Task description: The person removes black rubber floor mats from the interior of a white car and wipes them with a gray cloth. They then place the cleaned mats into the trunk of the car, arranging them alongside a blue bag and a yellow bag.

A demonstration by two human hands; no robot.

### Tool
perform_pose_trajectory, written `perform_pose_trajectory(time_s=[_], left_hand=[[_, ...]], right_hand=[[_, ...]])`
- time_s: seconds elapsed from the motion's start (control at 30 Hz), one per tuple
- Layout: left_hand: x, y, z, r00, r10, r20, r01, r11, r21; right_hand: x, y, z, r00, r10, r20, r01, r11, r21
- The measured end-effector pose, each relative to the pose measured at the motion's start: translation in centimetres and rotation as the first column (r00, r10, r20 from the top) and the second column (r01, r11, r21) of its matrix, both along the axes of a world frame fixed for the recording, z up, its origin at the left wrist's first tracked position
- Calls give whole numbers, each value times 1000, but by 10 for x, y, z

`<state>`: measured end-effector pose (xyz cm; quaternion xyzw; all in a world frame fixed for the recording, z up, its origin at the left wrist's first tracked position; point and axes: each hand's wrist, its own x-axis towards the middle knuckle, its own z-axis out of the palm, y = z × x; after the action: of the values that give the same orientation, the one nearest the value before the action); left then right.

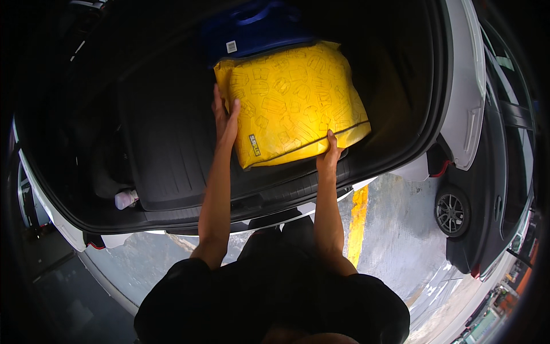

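Note:
A bulky yellow storage bag point(292, 103), printed with line drawings of clothes and edged in dark trim, lies in the car boot. My left hand point(224, 113) is at its left side, thumb against the bag and fingers stretched along the edge. At the near right edge, my right hand point(329, 153) grips the bag with the thumb on top; its other fingers are mostly hidden underneath. Directly behind the yellow bag is a dark blue bag point(258, 31) with a handle and a small white label, partly covered by it.
The black boot floor point(166, 126) extends left of the bags. A bottle with a pale pinkish end point(125, 199) lies at the near left corner. The boot sill point(252, 202) runs in front of me. A dark car point(487, 212) is parked at the right, beyond a yellow floor line point(357, 221).

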<state>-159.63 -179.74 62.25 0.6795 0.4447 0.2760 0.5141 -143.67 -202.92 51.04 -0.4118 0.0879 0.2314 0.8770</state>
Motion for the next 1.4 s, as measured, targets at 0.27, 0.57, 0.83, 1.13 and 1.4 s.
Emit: perform_pose_trajectory(time_s=[0.27,0.57,0.83,1.13,1.4], left_hand=[[-26,-80,-25,997,60,-57,-57,997,49],[-28,-70,-19,997,55,-45,-55,998,10],[-65,-125,0,934,5,-356,178,860,479],[-100,-113,2,961,-127,-245,214,903,371],[-352,-261,-50,1000,-24,12,26,988,-151]], right_hand=[[-34,-12,76,821,304,484,250,570,-783],[-39,37,61,804,432,408,269,347,-898],[-103,31,100,341,878,336,408,183,-894],[-112,33,95,376,801,466,418,303,-857],[-260,-120,97,327,732,597,-332,681,-653]])
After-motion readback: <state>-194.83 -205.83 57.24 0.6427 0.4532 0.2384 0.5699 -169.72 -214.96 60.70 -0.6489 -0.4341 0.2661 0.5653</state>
